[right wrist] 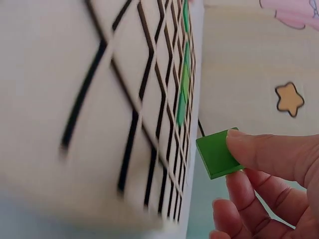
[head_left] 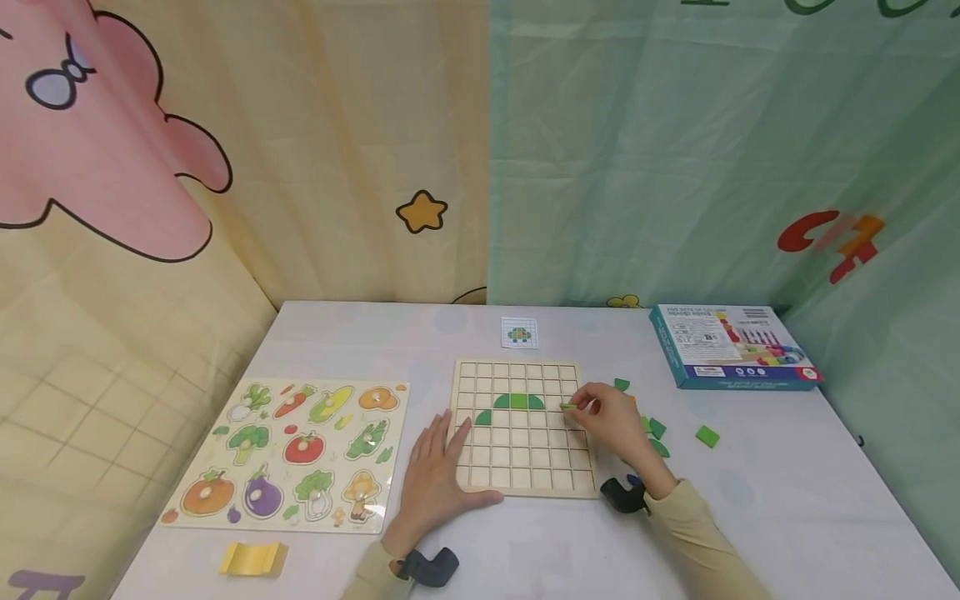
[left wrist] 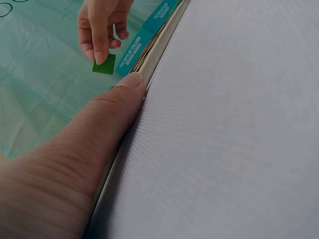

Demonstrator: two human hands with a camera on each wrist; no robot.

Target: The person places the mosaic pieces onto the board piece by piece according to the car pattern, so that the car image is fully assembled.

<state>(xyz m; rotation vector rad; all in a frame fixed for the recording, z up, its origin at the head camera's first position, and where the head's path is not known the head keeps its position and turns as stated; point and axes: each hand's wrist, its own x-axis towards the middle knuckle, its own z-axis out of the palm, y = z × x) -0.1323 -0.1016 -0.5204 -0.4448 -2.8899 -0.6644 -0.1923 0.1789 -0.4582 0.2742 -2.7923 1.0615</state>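
Head view: right hand [head_left: 611, 421] pinches a small green square tile [head_left: 568, 406] betw. thumb & fingertips, held just over the right side of the wooden grid board [head_left: 517, 479], approx. its middle row. Right wrist view shows the same tile [right wrist: 217, 153] gripped at one corner by the thumb, other fingers curled below, grid lines of the board [right wrist: 99, 99] close by. Left hand [head_left: 435, 479] lies flat, fingers spread, on the board's front-left corner & the table [head_left: 750, 517]; left wrist view has the thumb [left wrist: 99, 129] pressed vs. the board edge. On the board: green pieces [head_left: 517, 402] already set in a short row w/ curved ends, plus one more lower left. Loose green pieces [head_left: 707, 436] lie on the table right of the board. Blue box [head_left: 731, 346] near the table's far-right corner; small pattern card [head_left: 520, 332] at the far edge behind the board; vegetable puzzle [head_left: 292, 454] on the left side; yellow piece [head_left: 252, 558] at the front-left edge.
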